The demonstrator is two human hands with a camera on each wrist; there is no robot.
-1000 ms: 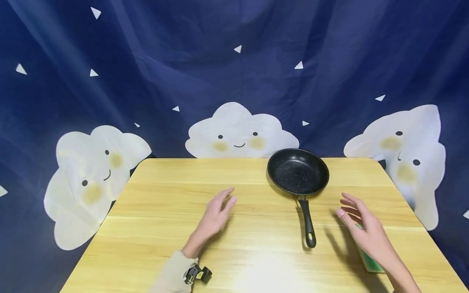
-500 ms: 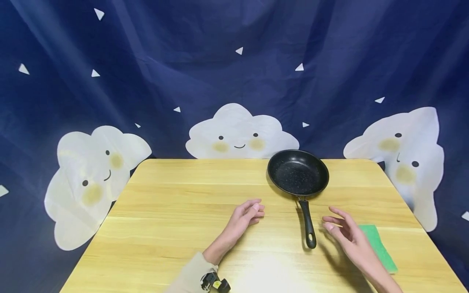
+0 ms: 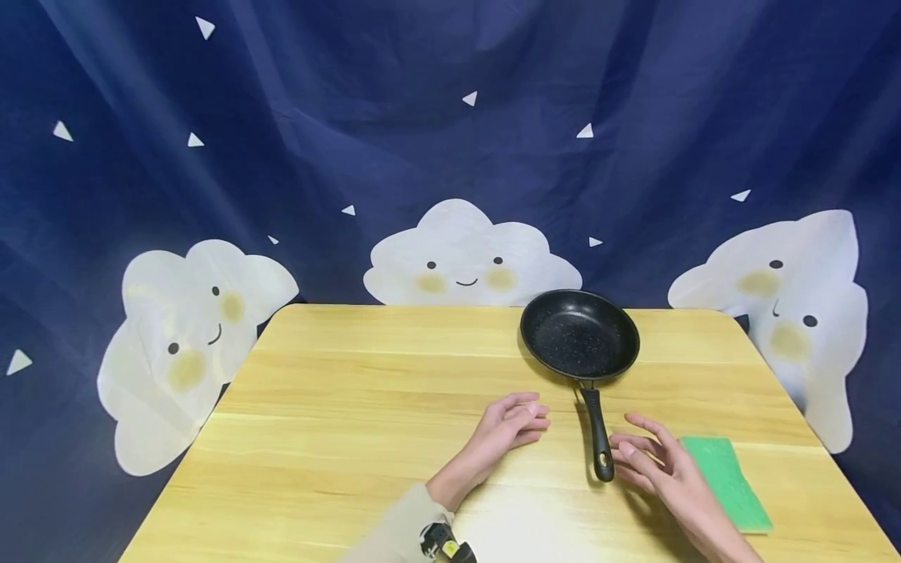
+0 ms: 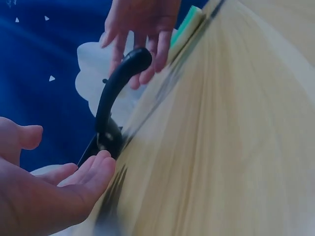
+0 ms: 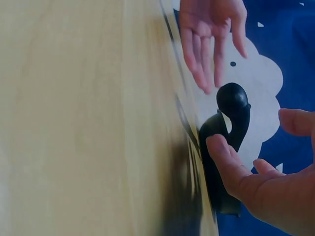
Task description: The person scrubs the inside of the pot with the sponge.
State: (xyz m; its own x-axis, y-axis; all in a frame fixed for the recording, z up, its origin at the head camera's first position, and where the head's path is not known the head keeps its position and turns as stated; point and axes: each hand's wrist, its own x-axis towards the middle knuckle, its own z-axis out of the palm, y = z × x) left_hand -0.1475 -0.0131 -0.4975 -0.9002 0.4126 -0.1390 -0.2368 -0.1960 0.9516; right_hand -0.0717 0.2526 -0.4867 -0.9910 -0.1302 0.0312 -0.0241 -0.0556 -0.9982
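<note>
Left hand (image 3: 503, 434) and right hand (image 3: 665, 469), fingers loosely extended, flank the handle (image 3: 597, 432) of a black frying pan (image 3: 580, 335) standing at the far side of the tabletop (image 3: 352, 407); a green sponge (image 3: 730, 485) lies just beside the right hand.

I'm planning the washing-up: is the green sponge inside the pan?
No, the green sponge lies on the table, apart from the pan.

Head view forward and down across the desk (image 3: 317, 438), low, close left-wrist view toward the right hand (image 4: 145, 19), matching right-wrist view toward the left hand (image 5: 210, 24), all sharing the frying pan handle (image 3: 597, 430)
</note>
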